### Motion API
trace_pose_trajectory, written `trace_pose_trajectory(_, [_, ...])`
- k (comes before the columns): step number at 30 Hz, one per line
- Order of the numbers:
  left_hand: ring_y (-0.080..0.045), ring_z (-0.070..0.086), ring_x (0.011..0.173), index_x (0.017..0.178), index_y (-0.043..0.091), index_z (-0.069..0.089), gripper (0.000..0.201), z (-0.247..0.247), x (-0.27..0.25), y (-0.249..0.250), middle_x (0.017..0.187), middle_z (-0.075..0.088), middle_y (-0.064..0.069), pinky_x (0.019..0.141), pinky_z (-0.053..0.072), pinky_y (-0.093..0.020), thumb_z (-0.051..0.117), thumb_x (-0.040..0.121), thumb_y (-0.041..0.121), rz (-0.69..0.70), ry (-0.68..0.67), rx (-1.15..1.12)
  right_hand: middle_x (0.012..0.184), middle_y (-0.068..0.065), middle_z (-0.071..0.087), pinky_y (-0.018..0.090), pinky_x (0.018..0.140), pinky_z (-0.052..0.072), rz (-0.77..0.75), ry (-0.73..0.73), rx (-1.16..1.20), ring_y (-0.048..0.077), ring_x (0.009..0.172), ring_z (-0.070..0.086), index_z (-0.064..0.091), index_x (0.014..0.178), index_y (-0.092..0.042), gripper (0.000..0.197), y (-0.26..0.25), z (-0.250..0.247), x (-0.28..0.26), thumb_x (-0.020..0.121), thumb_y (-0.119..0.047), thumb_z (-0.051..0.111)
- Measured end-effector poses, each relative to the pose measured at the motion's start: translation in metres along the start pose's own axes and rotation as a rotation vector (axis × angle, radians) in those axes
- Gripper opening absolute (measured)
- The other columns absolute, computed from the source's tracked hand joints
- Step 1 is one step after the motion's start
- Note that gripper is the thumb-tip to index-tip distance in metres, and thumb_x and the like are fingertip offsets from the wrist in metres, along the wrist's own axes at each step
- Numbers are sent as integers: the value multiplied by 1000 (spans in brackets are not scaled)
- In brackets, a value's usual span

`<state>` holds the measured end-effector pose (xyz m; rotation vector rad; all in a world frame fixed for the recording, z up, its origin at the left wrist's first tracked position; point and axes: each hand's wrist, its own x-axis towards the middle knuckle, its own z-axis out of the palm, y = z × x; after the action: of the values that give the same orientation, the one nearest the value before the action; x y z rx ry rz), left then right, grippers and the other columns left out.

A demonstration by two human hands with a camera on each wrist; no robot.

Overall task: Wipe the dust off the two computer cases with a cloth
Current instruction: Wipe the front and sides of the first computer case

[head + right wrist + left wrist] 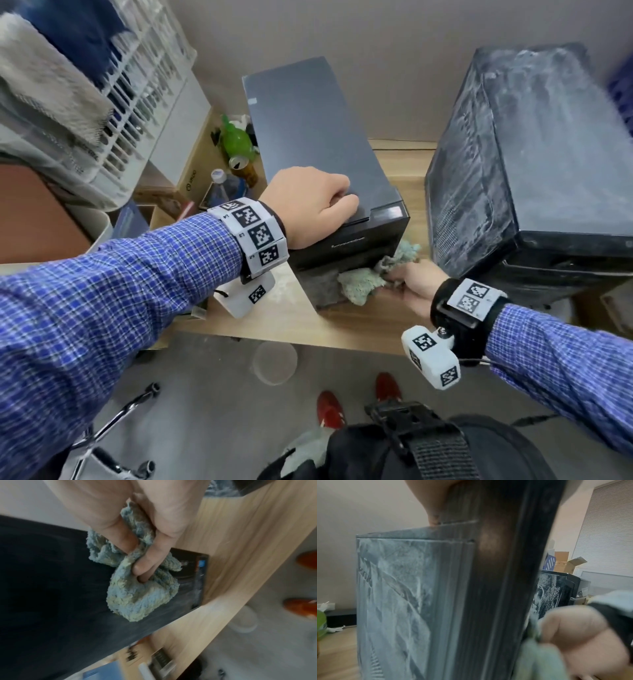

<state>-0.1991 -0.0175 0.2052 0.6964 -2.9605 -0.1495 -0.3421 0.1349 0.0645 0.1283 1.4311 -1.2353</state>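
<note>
Your right hand [416,286] squeezes the fluffy cloth [359,286] and presses it on the front of the left computer case [318,144]. Your left hand [308,205] curls over that case's top edge. The dusty second case [534,164] stands just beside your right hand.

Two computer cases stood on desk [404,164]: left case [308,130], right case [534,154], well apart. Cloth [363,284] pressed against left case's front.

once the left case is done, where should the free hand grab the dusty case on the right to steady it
Probably the top front edge of the dusty case, coming from above as the left hand does on the other case. It stands tall and upright, with a flat top and a squared edge for curled fingers.
</note>
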Motion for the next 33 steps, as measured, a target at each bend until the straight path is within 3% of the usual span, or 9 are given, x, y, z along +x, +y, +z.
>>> trace_pose_trajectory(3, [-25, 46, 59, 70, 17, 42, 41, 0, 0, 1, 57, 47, 0, 55, 26, -34, 28, 90, 50, -15, 4, -19, 101, 17, 55, 30, 51, 59, 92, 80, -74, 23, 73, 59, 50, 95, 1, 19, 27, 2, 24, 92, 16, 40])
trace_pose_trajectory(6, [-17, 43, 56, 66, 18, 38, 39, -1, -1, 1, 55, 44, 0, 52, 21, -33, 30, 90, 48, -33, 7, -40, 89, 17, 58, 41, 73, 59, 144, 130, -27, 26, 70, 59, 45, 84, -5, 23, 48, 5, 47, 92, 16, 43])
trace_pose_trajectory(9, [-11, 40, 54, 64, 19, 36, 38, -2, -1, 2, 54, 42, 1, 51, 19, -31, 31, 90, 46, -54, 15, -40, 103, 23, 58, 49, 82, 54, 191, 138, -9, 27, 74, 58, 48, 84, -4, 19, 61, 10, 58, 91, 14, 50])
trace_pose_trajectory(12, [-13, 40, 55, 66, 17, 39, 38, -2, 0, 2, 54, 43, 1, 51, 18, -31, 32, 90, 46, -60, 15, -43, 99, 23, 54, 42, 64, 60, 221, 116, 67, 29, 80, 56, 50, 90, -1, 18, 67, 19, 56, 91, 16, 44])
trace_pose_trajectory(16, [-15, 42, 56, 69, 16, 42, 38, -3, 0, 3, 56, 45, -1, 51, 18, -31, 32, 90, 46, -65, 15, -42, 90, 22, 52, 39, 68, 60, 237, 38, 106, 31, 77, 58, 48, 95, 5, 16, 46, 33, 27, 91, 17, 40])
trace_pose_trajectory(20, [-10, 41, 55, 66, 19, 38, 36, -4, -1, 3, 55, 45, 1, 51, 19, -30, 33, 89, 47, -74, 11, -63, 95, 24, 50, 34, 49, 56, 270, -52, 150, 33, 79, 57, 46, 96, 8, 11, 7, 45, -21, 94, 12, 36])
trace_pose_trajectory(29, [-19, 45, 58, 69, 17, 42, 37, -2, -2, 3, 57, 47, 0, 53, 21, -33, 32, 88, 47, -75, 7, -73, 115, 25, 52, 26, 47, 55, 152, -121, 239, 34, 91, 57, 52, 110, 7, 24, -10, 44, -46, 91, 14, 38])
trace_pose_trajectory(31, [-20, 46, 59, 72, 16, 45, 37, -2, -2, 3, 58, 48, 0, 52, 20, -32, 32, 88, 47, -73, 6, -66, 109, 24, 52, 29, 47, 56, 174, -85, 222, 34, 87, 57, 51, 109, 6, 24, 3, 40, -32, 91, 16, 38])
trace_pose_trajectory(33, [-18, 45, 58, 72, 16, 46, 37, -2, -2, 4, 58, 48, 0, 51, 20, -31, 33, 89, 46, -71, 6, -63, 97, 22, 51, 34, 59, 59, 199, -8, 175, 32, 81, 57, 49, 99, 4, 19, 18, 35, -13, 93, 16, 36])
